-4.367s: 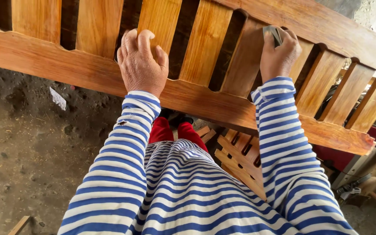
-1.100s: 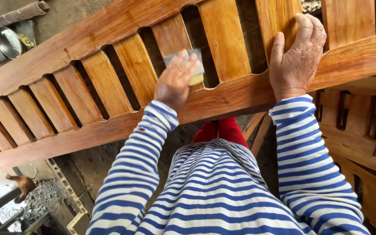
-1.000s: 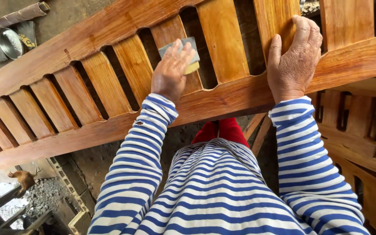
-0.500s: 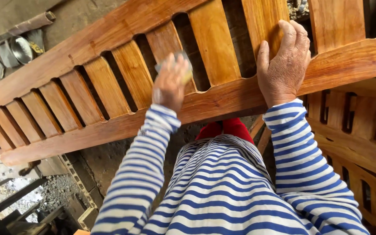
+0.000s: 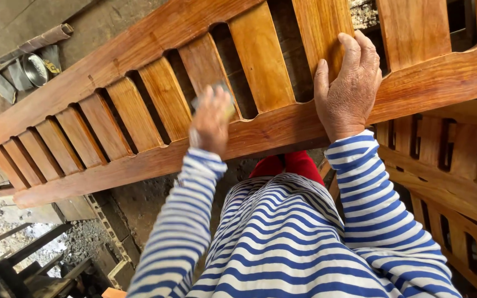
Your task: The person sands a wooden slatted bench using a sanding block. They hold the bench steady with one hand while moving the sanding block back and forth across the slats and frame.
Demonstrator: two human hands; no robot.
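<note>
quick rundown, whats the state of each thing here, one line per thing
left hand: blurred, pressing a sanding pad against a slat
sanding pad: mostly hidden under the fingers, flat on the wood
right hand: fingers spread flat over a slat and the lower rail
slatted wooden panel: tilted, glossy orange-brown
metal bowl: on the ground, far side of the panel
stacked slatted frames: lying unvarnished at the right

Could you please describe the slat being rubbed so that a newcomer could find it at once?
Start at the long slatted wooden panel across the view. The slat lies under the left hand, which presses a small sanding pad onto its lower end; neighbouring slats are bare.
</note>
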